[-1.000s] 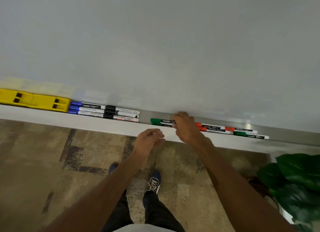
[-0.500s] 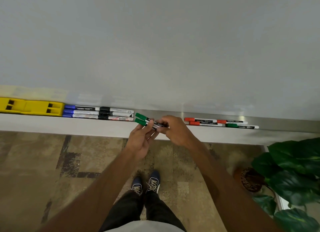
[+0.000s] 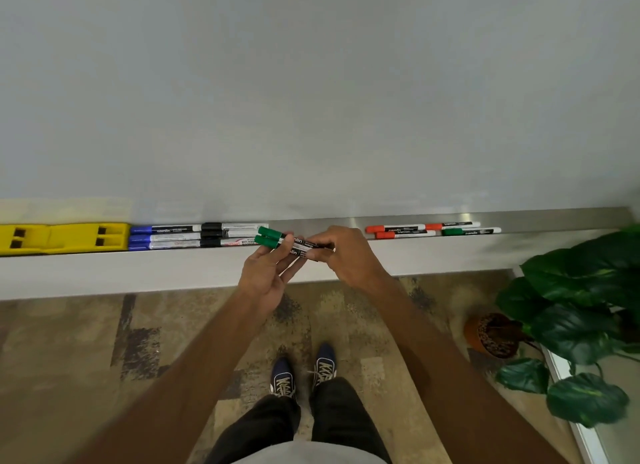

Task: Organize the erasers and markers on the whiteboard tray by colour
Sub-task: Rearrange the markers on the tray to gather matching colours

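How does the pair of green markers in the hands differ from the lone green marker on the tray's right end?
The held green pair is off the tray, gripped by the left hand and right hand; the lone green marker lies untouched on the tray. The held green pair slants, caps upper left; the lone green marker lies level along the tray, beside the red markers. Both have green caps pointing left and dark labels.

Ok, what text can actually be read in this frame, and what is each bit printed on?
"camlin": red markers, back blue marker.
"...lin", partly covered: the held green markers.
"WHITE BOARD MARKER", faint: front black marker.
All other small print is too blurred to read.
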`<control>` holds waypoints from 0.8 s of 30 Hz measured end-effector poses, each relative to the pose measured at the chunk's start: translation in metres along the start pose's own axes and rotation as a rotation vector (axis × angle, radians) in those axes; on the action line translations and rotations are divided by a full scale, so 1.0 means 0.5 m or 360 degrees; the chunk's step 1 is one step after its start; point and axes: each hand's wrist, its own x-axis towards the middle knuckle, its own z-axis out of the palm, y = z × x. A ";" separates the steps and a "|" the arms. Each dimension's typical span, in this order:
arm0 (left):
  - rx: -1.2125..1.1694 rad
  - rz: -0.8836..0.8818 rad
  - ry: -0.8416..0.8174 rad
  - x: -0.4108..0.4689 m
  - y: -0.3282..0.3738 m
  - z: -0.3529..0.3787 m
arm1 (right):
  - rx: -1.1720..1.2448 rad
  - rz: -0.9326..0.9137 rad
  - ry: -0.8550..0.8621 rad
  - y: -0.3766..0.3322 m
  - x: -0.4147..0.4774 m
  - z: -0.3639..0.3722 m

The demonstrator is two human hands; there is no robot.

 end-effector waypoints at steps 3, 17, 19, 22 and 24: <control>-0.0006 -0.0001 0.0071 0.003 0.002 0.003 | 0.0051 0.0023 0.0096 0.006 -0.006 -0.008; -0.0067 -0.0038 0.0215 0.028 -0.110 0.155 | -0.0293 0.0098 0.0269 0.194 -0.021 -0.167; -0.0088 -0.0053 0.0236 0.033 -0.135 0.180 | -0.0425 0.0146 0.0359 0.246 -0.030 -0.204; -0.0117 -0.0067 0.0284 0.044 -0.168 0.209 | -0.0581 0.0185 0.0549 0.324 -0.051 -0.261; -0.0134 -0.0081 0.0315 0.053 -0.188 0.227 | -0.0658 0.0221 0.0659 0.366 -0.065 -0.296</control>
